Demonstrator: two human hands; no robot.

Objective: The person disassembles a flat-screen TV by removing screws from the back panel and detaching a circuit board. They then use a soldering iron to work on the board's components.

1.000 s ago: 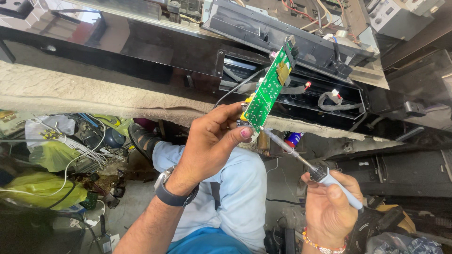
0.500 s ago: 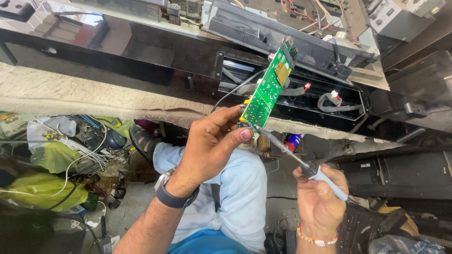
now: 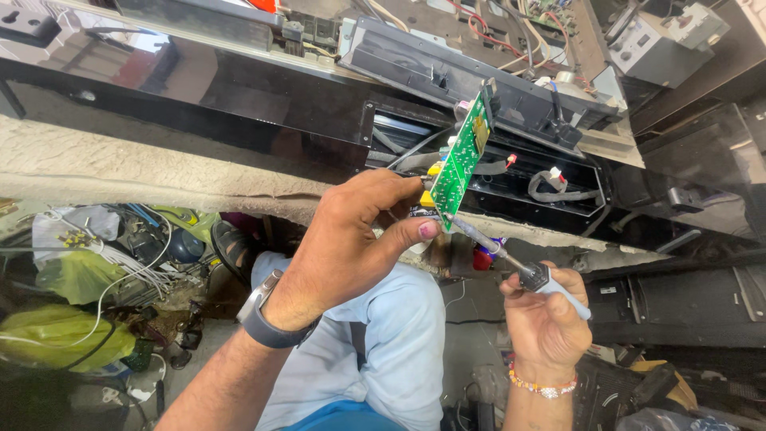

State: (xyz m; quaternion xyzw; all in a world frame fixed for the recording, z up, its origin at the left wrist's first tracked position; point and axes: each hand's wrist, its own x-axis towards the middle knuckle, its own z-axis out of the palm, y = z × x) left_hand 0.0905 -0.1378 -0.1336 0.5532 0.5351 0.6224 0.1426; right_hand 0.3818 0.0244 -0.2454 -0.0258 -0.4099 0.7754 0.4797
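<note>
- The green circuit board (image 3: pixel 461 164) is held up in the air in front of the open black appliance chassis (image 3: pixel 495 96), above the person's lap and just beyond the edge of the tabletop (image 3: pixel 159 172).
- Its long axis runs steeply up and slightly to the right; the upper end points toward the chassis, the lower end sits between the fingers, and the green face is turned toward the camera's right.
- The left hand (image 3: pixel 359 231) has its grip clamped on the board's lower end, thumb on the near edge and fingers behind.
- The right hand (image 3: pixel 546 319) is closed around the pale blue handle of a soldering iron (image 3: pixel 511 262), whose metal shaft slants up-left so that the tip meets the board's bottom corner.
- The step in hand looks like work on a joint at that lower corner; the next move seems to call for a steady board and the tip kept on one spot, away from the thumb close by.
- Loose grey cables (image 3: pixel 558 187) lie in the chassis opening behind the board.
- A dark wristwatch (image 3: pixel 267 319) sits on the left wrist, a beaded bracelet (image 3: pixel 542 385) on the right.
</note>
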